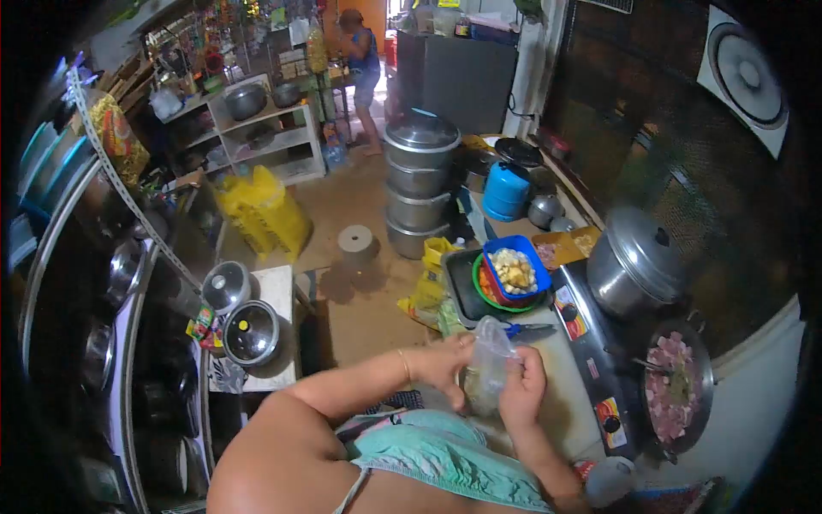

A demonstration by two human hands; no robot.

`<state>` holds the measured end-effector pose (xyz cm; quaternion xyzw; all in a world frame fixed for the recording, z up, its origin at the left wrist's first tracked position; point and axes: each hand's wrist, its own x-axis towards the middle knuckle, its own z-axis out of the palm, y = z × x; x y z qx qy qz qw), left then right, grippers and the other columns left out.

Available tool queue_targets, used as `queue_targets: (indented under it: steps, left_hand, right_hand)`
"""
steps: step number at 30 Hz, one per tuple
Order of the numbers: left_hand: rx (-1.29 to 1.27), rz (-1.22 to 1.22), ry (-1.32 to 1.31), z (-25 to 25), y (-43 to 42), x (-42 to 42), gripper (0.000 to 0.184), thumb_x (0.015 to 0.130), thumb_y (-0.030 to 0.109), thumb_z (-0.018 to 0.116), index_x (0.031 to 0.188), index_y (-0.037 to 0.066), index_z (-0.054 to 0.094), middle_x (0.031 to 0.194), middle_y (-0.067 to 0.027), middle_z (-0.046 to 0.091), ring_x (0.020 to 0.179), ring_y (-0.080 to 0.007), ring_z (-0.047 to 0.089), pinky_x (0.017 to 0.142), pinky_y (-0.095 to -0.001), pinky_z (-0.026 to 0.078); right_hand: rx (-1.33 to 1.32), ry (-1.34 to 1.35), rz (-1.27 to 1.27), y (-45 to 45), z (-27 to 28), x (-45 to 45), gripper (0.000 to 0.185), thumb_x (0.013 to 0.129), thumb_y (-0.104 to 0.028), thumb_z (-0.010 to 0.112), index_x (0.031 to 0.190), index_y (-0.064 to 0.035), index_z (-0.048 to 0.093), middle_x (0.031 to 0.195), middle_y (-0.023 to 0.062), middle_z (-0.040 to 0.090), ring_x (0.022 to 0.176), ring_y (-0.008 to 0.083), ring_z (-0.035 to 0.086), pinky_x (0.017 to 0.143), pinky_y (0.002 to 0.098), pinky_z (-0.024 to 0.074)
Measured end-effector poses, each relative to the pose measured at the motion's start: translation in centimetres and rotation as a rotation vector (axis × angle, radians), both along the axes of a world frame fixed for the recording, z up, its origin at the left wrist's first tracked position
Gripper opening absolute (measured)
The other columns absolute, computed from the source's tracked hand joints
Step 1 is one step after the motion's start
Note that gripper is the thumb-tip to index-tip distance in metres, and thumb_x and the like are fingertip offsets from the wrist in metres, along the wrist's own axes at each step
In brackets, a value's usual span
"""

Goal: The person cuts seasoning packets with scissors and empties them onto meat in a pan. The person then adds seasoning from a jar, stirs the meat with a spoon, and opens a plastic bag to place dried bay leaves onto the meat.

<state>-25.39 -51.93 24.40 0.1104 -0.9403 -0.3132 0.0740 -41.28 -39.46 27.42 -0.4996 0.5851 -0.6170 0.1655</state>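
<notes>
A clear plastic bag (491, 347) is held upright in front of my chest, over the near edge of a pale cutting board (561, 377). My left hand (441, 367) curls round its left side. Closed on the right side of the bag is my right hand (522, 385). Something pale shows low in the bag, but I cannot make out what it is. Just beyond the bag, a knife (535, 330) with a blue handle lies on the board.
A blue basket (541, 278) of pale peeled pieces sits on a green-rimmed one. On the stove (582, 343) are a lidded pot (634, 265) and a pan (704, 390) of cut meat with a spoon. Stacked pots (419, 184) stand ahead; a person (363, 64) is at the back.
</notes>
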Motion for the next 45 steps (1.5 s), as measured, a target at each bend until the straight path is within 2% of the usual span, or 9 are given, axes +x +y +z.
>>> queue_targets:
  steps: [7,17,21,25,30,35,37,41,45]
  left_hand:
    - [0.525,0.141,0.47,0.6,-3.5,5.2,0.072,0.073,0.036,0.077,0.135,0.009,0.049,0.143,-0.0164,0.045,0.134,-0.0345,0.04,0.114,-0.0452,0.027]
    - [0.068,0.372,0.641,1.3,-11.6,22.4,0.047,0.068,0.016,0.078,0.112,0.009,0.063,0.113,-0.013,0.064,0.105,-0.0289,0.061,0.091,-0.0375,0.05]
    - [0.844,0.323,-0.133,3.2,-11.2,28.6,0.039,0.076,0.013,0.079,0.112,0.003,0.065,0.111,-0.0111,0.066,0.11,-0.0221,0.059,0.095,-0.0369,0.049]
    - [1.039,0.311,0.542,1.8,-11.8,33.2,0.032,0.08,0.021,0.077,0.103,0.001,0.065,0.099,-0.0033,0.066,0.092,-0.0166,0.061,0.085,-0.0337,0.049]
    - [0.14,1.107,0.478,-1.1,-14.6,36.4,0.037,0.08,0.017,0.07,0.113,0.003,0.063,0.11,-0.016,0.065,0.104,-0.0284,0.061,0.093,-0.0386,0.046]
    - [-0.269,1.775,0.206,1.7,-18.4,38.2,0.037,0.076,0.011,0.066,0.113,0.007,0.066,0.142,-0.0189,0.042,0.131,-0.0441,0.034,0.105,-0.0509,0.036]
    - [-0.361,1.539,0.865,2.0,-20.9,38.4,0.026,0.079,0.009,0.065,0.104,0.001,0.064,0.14,-0.0234,0.044,0.126,-0.0378,0.045,0.106,-0.0406,0.037]
    - [0.338,0.79,1.242,6.0,-23.9,38.5,0.02,0.092,0.017,0.06,0.104,0.001,0.063,0.143,-0.0122,0.041,0.121,-0.0187,0.045,0.102,-0.0312,0.035]
    - [0.353,0.825,0.853,8.1,-28.6,37.4,0.025,0.095,0.028,0.059,0.101,0.004,0.064,0.127,-0.0107,0.052,0.115,-0.0206,0.049,0.099,-0.0328,0.038]
  right_hand:
    - [-0.086,0.485,0.371,-7.6,4.5,8.5,0.022,0.068,-0.001,0.068,0.088,-0.0042,0.058,0.089,0.0149,0.051,0.08,0.0334,0.053,0.072,0.0413,0.0436]
    - [0.01,0.689,1.061,-20.8,8.4,22.7,0.028,0.067,0.006,0.062,0.094,-0.0033,0.063,0.094,0.0163,0.06,0.093,0.0358,0.059,0.08,0.0425,0.0488]
    - [0.034,0.771,1.253,-24.8,8.7,29.0,0.019,0.066,0.005,0.064,0.082,-0.0039,0.068,0.079,0.0123,0.063,0.079,0.0324,0.063,0.07,0.0391,0.0517]
    - [-0.022,0.553,1.234,-30.2,7.7,32.6,0.015,0.069,0.005,0.067,0.081,-0.0033,0.07,0.081,0.0129,0.064,0.079,0.0288,0.064,0.07,0.0367,0.0522]
    - [-0.254,0.693,0.894,-34.9,3.8,35.2,0.014,0.076,0.002,0.066,0.089,-0.0018,0.068,0.077,0.0076,0.063,0.074,0.0225,0.065,0.066,0.0347,0.0513]
    - [0.752,-0.37,1.088,-35.7,-3.1,38.1,0.009,0.093,-0.009,0.058,0.087,-0.0022,0.057,0.071,0.002,0.054,0.063,0.0118,0.053,0.048,0.0236,0.0425]
    - [1.127,-1.151,1.274,-34.7,-2.9,39.2,0.012,0.094,-0.012,0.06,0.087,-0.0045,0.055,0.069,0.0011,0.051,0.059,0.0099,0.048,0.044,0.0207,0.0387]
    - [1.149,-1.397,1.494,-37.0,0.1,39.1,0.016,0.096,-0.017,0.057,0.084,-0.007,0.054,0.067,0.0019,0.048,0.057,0.011,0.047,0.043,0.023,0.0383]
    - [0.855,-0.506,1.543,-49.0,2.8,36.7,0.005,0.089,-0.01,0.062,0.089,-0.0048,0.063,0.074,0.0028,0.061,0.067,0.0117,0.058,0.058,0.0276,0.0477]
